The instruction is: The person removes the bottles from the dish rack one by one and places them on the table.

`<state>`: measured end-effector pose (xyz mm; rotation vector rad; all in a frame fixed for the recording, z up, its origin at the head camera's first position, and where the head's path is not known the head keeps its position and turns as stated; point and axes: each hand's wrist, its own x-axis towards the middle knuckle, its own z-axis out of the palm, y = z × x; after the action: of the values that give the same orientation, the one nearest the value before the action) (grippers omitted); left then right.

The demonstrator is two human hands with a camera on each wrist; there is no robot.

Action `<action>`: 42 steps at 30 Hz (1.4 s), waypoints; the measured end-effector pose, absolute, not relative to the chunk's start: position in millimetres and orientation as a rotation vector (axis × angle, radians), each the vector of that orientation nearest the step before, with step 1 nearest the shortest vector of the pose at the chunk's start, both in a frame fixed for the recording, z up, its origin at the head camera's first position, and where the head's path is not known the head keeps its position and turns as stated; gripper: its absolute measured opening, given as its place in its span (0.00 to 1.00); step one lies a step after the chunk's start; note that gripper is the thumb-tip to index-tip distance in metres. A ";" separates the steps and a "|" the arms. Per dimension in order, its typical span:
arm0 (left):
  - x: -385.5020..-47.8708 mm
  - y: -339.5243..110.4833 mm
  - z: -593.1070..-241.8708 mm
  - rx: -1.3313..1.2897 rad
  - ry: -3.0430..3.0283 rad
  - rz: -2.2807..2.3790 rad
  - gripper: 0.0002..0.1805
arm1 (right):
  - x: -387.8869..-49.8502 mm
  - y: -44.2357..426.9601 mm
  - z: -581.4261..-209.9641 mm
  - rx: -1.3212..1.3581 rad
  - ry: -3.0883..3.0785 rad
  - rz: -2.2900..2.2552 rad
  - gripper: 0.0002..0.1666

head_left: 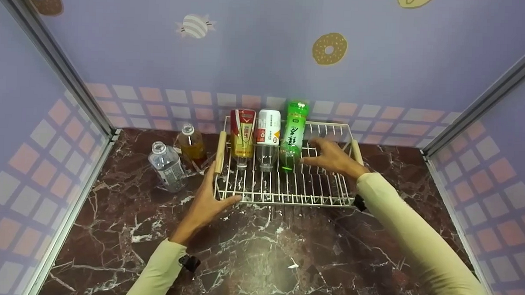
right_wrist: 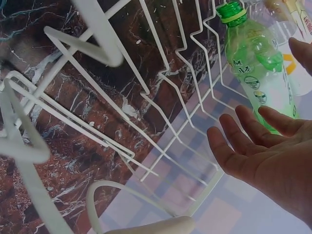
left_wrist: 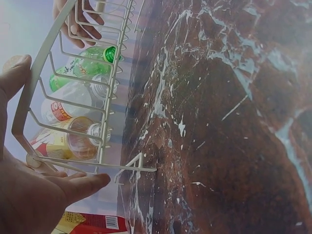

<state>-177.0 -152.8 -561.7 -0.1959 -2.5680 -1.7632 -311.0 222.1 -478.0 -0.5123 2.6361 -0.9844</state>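
Racking bottles, seemingly partway: head view, centre, red bottle, white bottle, green bottle in rack; clear bottle, amber bottle outside, at left; right hand wide beside green bottle. Left-wrist view, left edge: left hand spread at rack corner. Right-wrist view, right: right hand gripping nothing.

Soft glare across the tabletop

Both arms extend forward, the left grip spread wide, the right grip loosely bent.
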 end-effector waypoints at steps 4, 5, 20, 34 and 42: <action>-176.1 -153.5 -564.9 -0.219 -2.564 -1.760 0.75 | -314.9 220.7 -478.5 -0.491 2.610 -1.008 0.49; -175.8 -153.3 -565.7 -0.221 -2.563 -1.765 0.76 | -316.1 220.3 -478.4 -0.487 2.602 -1.018 0.49; -176.3 -150.2 -566.8 -0.189 -2.518 -1.853 0.76 | -333.8 209.0 -480.3 -0.480 2.550 -1.017 0.62; -172.4 -153.3 -570.3 -0.175 -2.498 -1.871 0.75 | -344.6 195.5 -491.7 -0.476 2.441 -1.146 0.60; -174.0 -151.9 -574.1 -0.185 -2.458 -1.922 0.75 | -346.0 195.1 -497.5 -0.434 2.371 -1.231 0.57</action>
<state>-174.0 -151.9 -574.1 -0.1850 -2.4584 -1.9221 -346.0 195.1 -497.5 -0.4343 2.3710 -1.2314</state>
